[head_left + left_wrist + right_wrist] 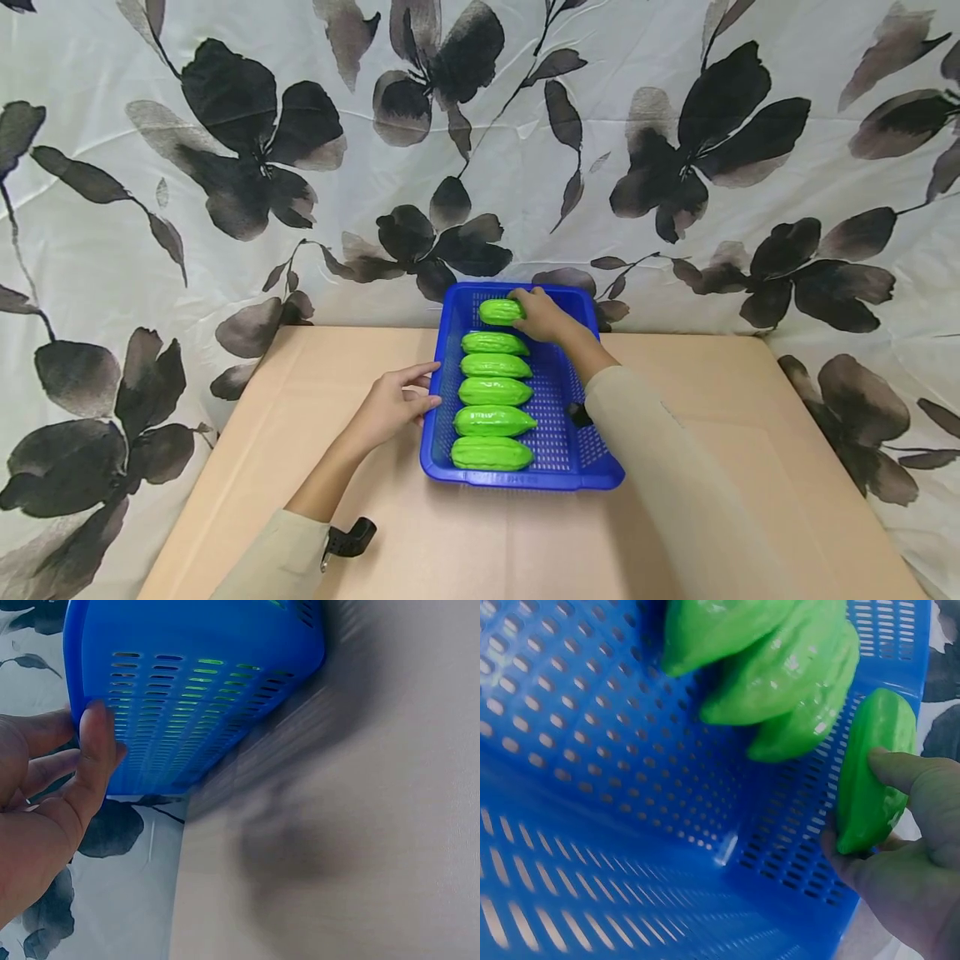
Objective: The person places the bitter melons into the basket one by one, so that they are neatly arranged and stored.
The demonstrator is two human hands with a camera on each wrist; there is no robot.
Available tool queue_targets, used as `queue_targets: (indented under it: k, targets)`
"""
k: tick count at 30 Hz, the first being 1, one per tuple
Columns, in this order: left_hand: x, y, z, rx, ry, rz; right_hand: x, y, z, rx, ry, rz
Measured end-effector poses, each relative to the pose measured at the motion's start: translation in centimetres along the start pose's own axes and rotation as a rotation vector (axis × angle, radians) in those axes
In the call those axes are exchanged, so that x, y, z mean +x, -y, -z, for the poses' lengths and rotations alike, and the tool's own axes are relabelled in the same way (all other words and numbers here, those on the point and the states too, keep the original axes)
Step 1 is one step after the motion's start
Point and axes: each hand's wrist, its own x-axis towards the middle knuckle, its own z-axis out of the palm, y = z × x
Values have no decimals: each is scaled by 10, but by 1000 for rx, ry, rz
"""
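A blue plastic basket [555,417] with perforated walls holds a column of green ridged bitter gourds [493,392], lying crosswise one behind another. At the far end, my right hand [543,317] grips the bitter gourd [874,776] farthest from me, thumb on its upper side and fingers round its end. This gourd sits beside the far wall, apart from the others in the right wrist view. My left hand [393,404] holds the basket's left rim, with fingers at the edge and against the outer slotted wall [165,712] in the left wrist view.
Beneath the basket is a pale tan tabletop [300,400]. A white cloth with dark flowers [562,208] hangs behind it and shows along both sides. Each wrist wears a small black camera [352,537]. The basket's far end overlaps the cloth in the head view.
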Motion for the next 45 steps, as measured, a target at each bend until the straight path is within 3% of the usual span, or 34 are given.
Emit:
queue_targets:
  k: [13,45]
  targets:
    - [0,0,1,-7,1,-7,7,7,-21,26,-92,-77]
    - [6,1,-1,-16,-11,1,15,4,-39,75,-170,-182]
